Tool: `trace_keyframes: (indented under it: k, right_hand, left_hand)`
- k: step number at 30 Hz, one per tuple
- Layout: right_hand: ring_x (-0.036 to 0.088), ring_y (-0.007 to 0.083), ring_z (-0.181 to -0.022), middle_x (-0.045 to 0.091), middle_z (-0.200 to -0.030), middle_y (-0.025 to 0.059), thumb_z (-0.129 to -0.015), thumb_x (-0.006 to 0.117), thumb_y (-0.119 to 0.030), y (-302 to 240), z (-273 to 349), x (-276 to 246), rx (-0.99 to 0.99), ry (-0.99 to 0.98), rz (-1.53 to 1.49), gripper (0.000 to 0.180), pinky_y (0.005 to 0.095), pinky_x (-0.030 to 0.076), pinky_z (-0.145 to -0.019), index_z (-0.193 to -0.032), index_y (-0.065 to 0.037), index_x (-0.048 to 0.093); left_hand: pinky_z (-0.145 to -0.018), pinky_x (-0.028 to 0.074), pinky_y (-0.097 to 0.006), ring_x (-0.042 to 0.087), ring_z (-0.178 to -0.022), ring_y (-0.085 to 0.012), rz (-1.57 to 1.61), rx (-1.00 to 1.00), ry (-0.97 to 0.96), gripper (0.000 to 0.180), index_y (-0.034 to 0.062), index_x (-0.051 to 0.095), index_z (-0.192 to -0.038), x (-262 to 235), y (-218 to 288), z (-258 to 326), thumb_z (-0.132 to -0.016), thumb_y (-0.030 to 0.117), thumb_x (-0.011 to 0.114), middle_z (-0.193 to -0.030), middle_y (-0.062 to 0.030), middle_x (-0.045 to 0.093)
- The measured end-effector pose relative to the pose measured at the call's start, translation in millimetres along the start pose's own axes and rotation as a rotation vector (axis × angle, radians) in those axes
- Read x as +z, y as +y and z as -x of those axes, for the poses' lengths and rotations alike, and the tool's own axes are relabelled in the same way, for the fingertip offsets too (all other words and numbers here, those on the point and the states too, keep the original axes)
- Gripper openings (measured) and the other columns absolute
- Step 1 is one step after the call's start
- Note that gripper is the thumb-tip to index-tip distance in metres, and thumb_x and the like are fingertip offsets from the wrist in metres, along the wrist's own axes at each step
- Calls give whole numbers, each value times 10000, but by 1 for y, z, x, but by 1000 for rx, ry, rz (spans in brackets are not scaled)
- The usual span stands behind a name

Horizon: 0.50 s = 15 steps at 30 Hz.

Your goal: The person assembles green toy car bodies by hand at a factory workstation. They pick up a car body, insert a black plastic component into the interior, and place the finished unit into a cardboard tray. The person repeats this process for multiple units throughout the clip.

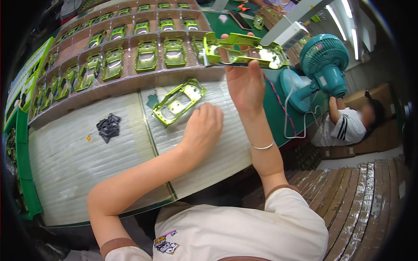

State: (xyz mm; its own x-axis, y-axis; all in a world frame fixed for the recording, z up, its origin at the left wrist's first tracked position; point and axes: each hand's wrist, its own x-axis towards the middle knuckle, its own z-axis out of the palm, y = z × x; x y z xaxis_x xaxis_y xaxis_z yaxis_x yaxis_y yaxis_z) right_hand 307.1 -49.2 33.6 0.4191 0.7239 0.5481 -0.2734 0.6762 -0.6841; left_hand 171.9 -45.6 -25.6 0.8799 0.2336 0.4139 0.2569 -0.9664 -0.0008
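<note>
Right hand (pixel 245 82) gripped green car shell (pixel 241 51), long axis crosswise. Left hand (pixel 201 126) lay loosely curled, empty, nearest second shell (pixel 179 101), which slanted just up-left.

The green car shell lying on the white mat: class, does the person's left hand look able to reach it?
Probably yes. The left hand rests on the mat right beside the green car shell, with nothing between them.

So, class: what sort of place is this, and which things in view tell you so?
Most likely a toy-car assembly workshop. The right hand holds a green toy car body, another car body lies on the padded bench, and a compartment tray holds rows of identical bodies.
</note>
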Motion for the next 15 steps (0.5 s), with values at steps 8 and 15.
trace_keyframes:
  k: [8, 15]
  right_hand:
    - [359, 313, -1242, 401, -1312, 98, -636, 752, -5, 4, 13, 13, -33, -223, 273, 785, 464, 360, -1003, -1287, -165, 342]
    - [431, 308, -1193, 474, -1224, 174, -602, 781, -4, 38, 32, 36, -179, -611, 265, 673, 426, 390, -981, -1156, -75, 405]
  left_hand:
    - [-598, 508, -293, 611, -748, -226, 497, 149, 44, 211, 2, 573, -860, -33, -25, 56, -650, 4, 595, -852, -108, 604]
    - [-602, 503, -277, 631, -727, -221, 721, -173, 729, 231, 33, 654, -858, -93, -63, 72, -683, -105, 595, -887, -105, 653]
